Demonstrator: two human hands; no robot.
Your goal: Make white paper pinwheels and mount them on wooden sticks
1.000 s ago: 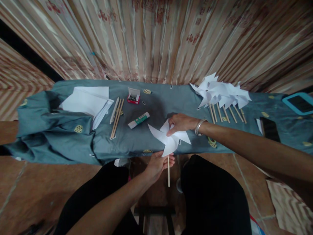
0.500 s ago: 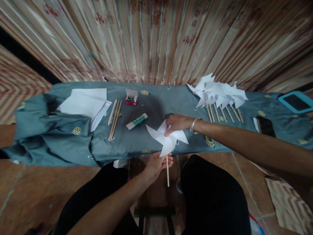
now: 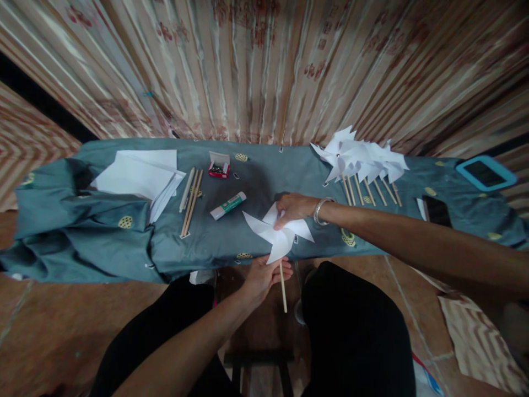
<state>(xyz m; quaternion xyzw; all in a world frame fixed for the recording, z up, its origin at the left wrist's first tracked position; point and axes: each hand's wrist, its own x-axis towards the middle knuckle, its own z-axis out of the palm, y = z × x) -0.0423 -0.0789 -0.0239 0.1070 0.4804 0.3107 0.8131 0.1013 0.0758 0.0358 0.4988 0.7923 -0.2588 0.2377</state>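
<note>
A white paper pinwheel (image 3: 282, 242) on a thin wooden stick (image 3: 283, 292) is between my hands at the table's front edge. My left hand (image 3: 262, 278) is under the lower blade, closed around the stick's upper part; the blade hides some of its fingers. From above, my right hand (image 3: 294, 207), with a silver bracelet at the wrist, presses closed fingers on the pinwheel's middle. Those fingers cover the centre, so a pin there cannot be made out. Nearby lies a green and white glue stick (image 3: 228, 205).
Several finished pinwheels (image 3: 359, 157) overlap at the back right. At left lie white paper sheets (image 3: 138, 176), wooden sticks (image 3: 193, 204), a white pen (image 3: 187, 190) and a red box of pins (image 3: 219, 166). A phone (image 3: 438, 212) and a blue-framed tablet (image 3: 487, 172) are far right.
The camera view has turned slightly, so most things sit a little further left. Both hands keep nearly the same hold on the pinwheel.
</note>
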